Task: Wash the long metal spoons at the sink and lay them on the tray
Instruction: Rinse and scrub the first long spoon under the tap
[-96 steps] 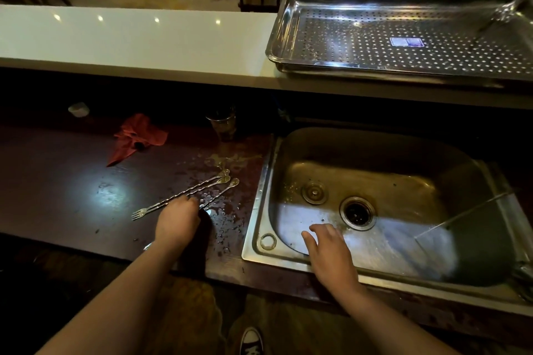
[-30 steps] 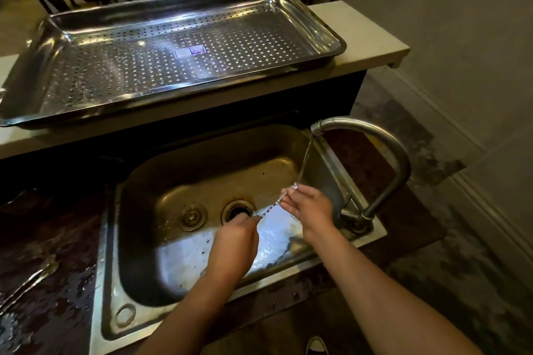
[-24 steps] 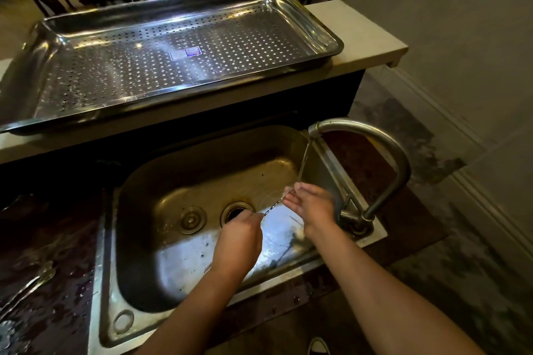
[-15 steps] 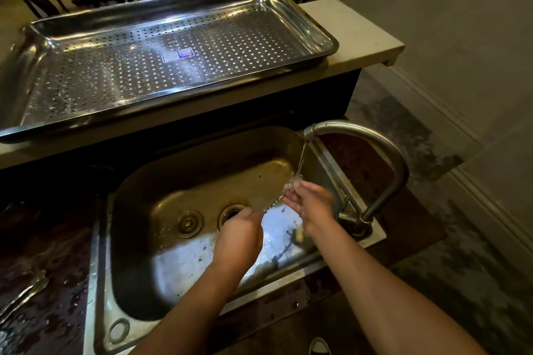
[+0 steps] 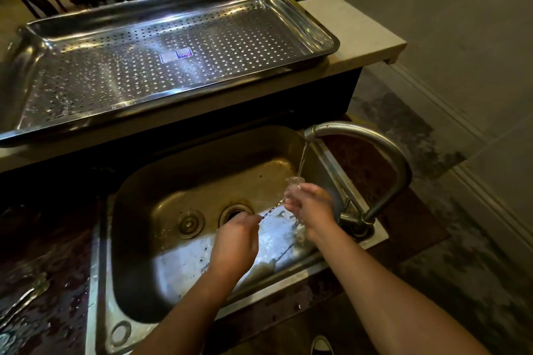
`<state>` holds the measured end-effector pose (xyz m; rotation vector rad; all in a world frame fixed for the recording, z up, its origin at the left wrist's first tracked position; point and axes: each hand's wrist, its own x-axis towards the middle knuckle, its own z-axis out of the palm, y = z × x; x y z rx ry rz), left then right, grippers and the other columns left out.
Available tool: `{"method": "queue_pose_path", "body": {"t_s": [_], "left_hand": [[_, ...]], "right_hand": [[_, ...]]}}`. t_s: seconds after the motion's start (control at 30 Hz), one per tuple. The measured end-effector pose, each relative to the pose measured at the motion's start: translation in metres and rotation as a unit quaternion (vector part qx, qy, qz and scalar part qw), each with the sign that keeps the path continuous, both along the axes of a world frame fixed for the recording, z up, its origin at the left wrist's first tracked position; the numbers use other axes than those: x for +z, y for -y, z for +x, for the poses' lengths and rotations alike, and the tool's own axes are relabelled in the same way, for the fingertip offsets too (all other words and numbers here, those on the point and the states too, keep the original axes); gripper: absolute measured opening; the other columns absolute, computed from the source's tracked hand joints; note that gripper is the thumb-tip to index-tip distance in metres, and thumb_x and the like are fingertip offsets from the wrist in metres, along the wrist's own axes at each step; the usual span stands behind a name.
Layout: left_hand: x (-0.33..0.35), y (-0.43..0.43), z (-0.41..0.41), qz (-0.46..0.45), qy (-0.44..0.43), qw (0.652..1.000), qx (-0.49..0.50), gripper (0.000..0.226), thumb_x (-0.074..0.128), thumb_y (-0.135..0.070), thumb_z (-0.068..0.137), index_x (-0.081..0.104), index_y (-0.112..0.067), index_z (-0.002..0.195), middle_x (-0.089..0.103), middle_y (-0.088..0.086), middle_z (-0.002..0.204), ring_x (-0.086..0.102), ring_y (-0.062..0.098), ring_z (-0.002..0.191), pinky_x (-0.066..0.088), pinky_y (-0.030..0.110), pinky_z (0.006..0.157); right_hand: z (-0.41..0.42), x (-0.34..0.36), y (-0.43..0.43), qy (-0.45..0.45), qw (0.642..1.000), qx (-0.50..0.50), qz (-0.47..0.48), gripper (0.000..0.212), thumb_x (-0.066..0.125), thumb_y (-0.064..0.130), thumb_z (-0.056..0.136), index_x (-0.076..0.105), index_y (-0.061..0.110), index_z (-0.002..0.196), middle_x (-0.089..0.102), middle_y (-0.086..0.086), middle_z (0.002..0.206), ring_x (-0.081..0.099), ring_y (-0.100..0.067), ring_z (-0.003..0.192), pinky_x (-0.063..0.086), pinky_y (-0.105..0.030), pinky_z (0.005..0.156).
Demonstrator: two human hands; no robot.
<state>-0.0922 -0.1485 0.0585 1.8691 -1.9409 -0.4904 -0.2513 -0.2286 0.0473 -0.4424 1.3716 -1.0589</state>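
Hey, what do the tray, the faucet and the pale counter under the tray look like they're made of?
Tray: probably stainless steel, polished; mirror-like glare, punched holes. Faucet: metal, duller brushed-looking finish; soft sheen. Counter: pale stone or composite, unclear which; smooth, even surface.

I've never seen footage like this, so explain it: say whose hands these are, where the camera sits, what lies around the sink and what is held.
No machine: a person wears one camera on the head, looking down at their bare hands. The left hand grips one end of a long metal spoon; the right hand pinches its other end under water running from the faucet into the sink. At left, more spoons lie on the wet counter. The perforated tray on the pale ledge behind shows no spoons yet.
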Motion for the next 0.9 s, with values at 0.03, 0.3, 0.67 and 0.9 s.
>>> {"method": "queue_pose_path", "body": {"t_s": [0.03, 0.3, 0.67, 0.9], "left_hand": [[-0.002, 0.0, 0.0, -0.001, -0.009, 1.0, 0.003, 0.024, 0.055, -0.012, 0.093, 0.071, -0.018, 0.109, 0.067, 0.005, 0.09, 0.063, 0.026, 0.082, 0.05, 0.034, 0.069], [-0.014, 0.007, 0.0, 0.021, -0.103, 0.993, 0.06, 0.02, 0.062, -0.019, 0.091, 0.074, -0.017, 0.108, 0.071, 0.001, 0.096, 0.063, 0.019, 0.09, 0.047, 0.028, 0.076], [-0.012, 0.029, -0.026, 0.137, -0.38, 0.897, 0.178, 0.016, 0.064, -0.01, 0.091, 0.074, -0.009, 0.103, 0.069, 0.005, 0.074, 0.057, 0.014, 0.064, 0.049, 0.03, 0.063], [-0.013, 0.038, -0.034, 0.146, -0.432, 0.87, 0.185, 0.011, 0.065, -0.005, 0.089, 0.074, -0.011, 0.091, 0.071, 0.005, 0.073, 0.057, 0.005, 0.056, 0.049, 0.02, 0.055]], "right_hand": [[0.0, 0.001, 0.001, -0.011, 1.0, -0.005, 0.002, 0.006, 0.065, 0.014, 0.093, 0.065, 0.01, 0.097, 0.073, -0.009, 0.076, 0.067, -0.015, 0.06, 0.056, -0.027, 0.059], [0.006, 0.009, 0.0, -0.009, 0.999, 0.023, -0.034, 0.01, 0.061, 0.015, 0.096, 0.065, 0.006, 0.096, 0.07, -0.009, 0.073, 0.057, -0.011, 0.053, 0.048, -0.021, 0.046], [0.004, 0.019, 0.008, -0.032, 0.997, 0.041, -0.064, 0.017, 0.059, 0.021, 0.097, 0.066, 0.007, 0.09, 0.073, -0.009, 0.073, 0.056, -0.013, 0.05, 0.048, -0.023, 0.047], [0.001, 0.012, -0.001, -0.071, 0.985, 0.14, -0.076, 0.01, 0.063, 0.018, 0.095, 0.068, 0.012, 0.089, 0.076, -0.009, 0.083, 0.065, -0.01, 0.056, 0.054, -0.023, 0.054]]}}
